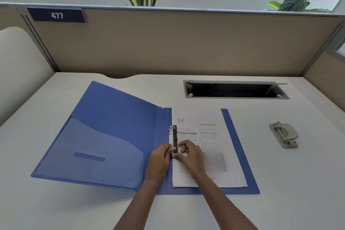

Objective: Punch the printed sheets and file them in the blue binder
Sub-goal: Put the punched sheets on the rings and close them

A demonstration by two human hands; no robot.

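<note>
Blue binder (112, 136) open mid-surface, printed sheets (211, 136) on its right cover. Left hand (160, 157) grips near ring (172, 153); right hand (190, 155) pinches it, likely snapping it shut.

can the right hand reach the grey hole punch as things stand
Probably yes: the grey metal hole punch lies on bare white desk right of the open blue binder, nothing between; the right hand is busy at the rings.
</note>
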